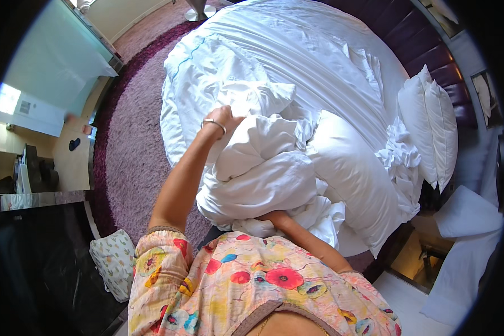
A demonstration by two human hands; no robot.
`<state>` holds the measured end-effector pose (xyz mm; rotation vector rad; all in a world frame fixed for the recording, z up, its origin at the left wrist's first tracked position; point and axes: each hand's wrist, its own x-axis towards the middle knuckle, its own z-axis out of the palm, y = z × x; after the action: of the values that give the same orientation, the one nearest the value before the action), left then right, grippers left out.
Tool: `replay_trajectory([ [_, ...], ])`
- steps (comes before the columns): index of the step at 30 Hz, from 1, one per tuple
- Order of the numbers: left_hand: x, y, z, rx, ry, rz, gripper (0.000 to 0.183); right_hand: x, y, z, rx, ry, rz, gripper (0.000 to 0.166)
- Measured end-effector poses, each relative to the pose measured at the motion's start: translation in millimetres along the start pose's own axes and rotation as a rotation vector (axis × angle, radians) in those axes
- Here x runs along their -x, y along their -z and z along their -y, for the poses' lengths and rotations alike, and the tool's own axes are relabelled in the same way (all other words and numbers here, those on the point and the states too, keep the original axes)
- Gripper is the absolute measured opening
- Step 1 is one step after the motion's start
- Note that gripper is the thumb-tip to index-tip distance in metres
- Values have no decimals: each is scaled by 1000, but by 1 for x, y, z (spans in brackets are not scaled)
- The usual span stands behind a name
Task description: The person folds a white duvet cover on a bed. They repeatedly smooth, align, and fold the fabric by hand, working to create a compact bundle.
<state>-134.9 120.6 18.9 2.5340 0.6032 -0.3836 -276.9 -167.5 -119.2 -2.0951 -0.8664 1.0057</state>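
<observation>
My left hand [223, 118], with a silver bracelet at its wrist, is closed on a bunched fold of white bedding [258, 94] near the left side of the round bed. The fingers are partly turned from view. Close to my body, my right hand [273, 217] reaches under the heaped white duvet [260, 185]; its fingers are hidden in the cloth. A white pillow [353, 176] leans beside the heap on the right. Beneath lies a wrinkled white sheet [294, 54], stretched across the mattress.
Two upright white pillows [428, 130] stand by the purple padded headboard [453, 84]. Crumpled white cloth [399, 155] lies before them. A round purple rug [130, 159] surrounds the bed's left side. A cactus-print cushion [114, 264] sits beside a glossy black surface [42, 264] at lower left.
</observation>
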Motion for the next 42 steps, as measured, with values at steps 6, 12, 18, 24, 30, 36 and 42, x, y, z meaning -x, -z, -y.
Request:
replay_trajectory([
  [6, 10, -89, 39, 292, -316, -151, 24, 19, 37, 56, -171, 42, -149, 48],
  [12, 79, -42, -22, 151, -162, -104, 35, 9, 18, -4, -88, -5, -120, 46],
  [18, 8, -35, 12, 664, -186, -238, 31, 2, 20, 0, 41, 52, 48, 42],
  [24, -30, 12, -17, 1304, -103, -422, 23, 35, 67, 67, 61, 108, 125, 38],
  [30, -83, 96, 4, 852, -138, -1040, 23, 86, 81, 78, 102, 149, 11, 35],
  [36, -68, 98, -14, 1152, -126, -956, 25, 86, 83, 59, 180, 26, 17, 32],
  [42, -31, 10, 13, 359, -319, -915, 36, 66, 78, 43, 50, -13, -27, 31],
])
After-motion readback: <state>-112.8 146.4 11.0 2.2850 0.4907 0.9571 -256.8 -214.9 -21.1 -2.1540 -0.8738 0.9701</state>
